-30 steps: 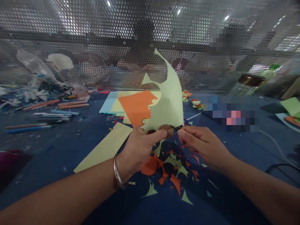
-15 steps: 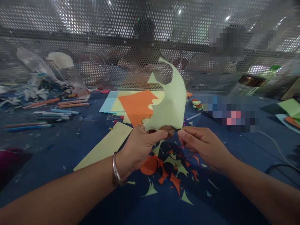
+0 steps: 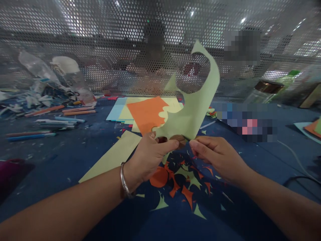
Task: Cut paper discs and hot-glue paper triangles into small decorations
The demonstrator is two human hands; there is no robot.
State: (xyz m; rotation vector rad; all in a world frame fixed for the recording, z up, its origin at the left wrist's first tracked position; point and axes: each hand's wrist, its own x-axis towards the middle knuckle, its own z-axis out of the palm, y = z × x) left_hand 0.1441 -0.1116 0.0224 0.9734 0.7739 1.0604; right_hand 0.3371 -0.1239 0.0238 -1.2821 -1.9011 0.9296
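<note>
My left hand (image 3: 149, 157), with a bangle on its wrist, is closed on a sheet of pale green paper (image 3: 198, 100) that stands up with curved pieces cut from its edge. Under the left thumb a round brown disc (image 3: 178, 141) lies against the paper's lower part. My right hand (image 3: 213, 152) is pinched shut at the paper's lower right corner, close to the disc. A thin dark tip shows between those fingers and the disc; its kind is too hidden to tell. Orange and green paper scraps (image 3: 188, 194) and an orange paper circle (image 3: 158, 177) lie below.
Behind the hands lie an orange sheet (image 3: 144, 112) and a stack of coloured paper (image 3: 117, 108). A pale strip (image 3: 110, 157) lies beside my left forearm. Pens (image 3: 57, 124) and a bottle (image 3: 75, 78) stand or lie left; a lidded jar (image 3: 265, 90) is right. Perforated metal (image 3: 100, 60) closes the back.
The upper part of the green paper has swung to the right and up. My hands have stayed in nearly the same place, the right still at the paper's lower corner.
</note>
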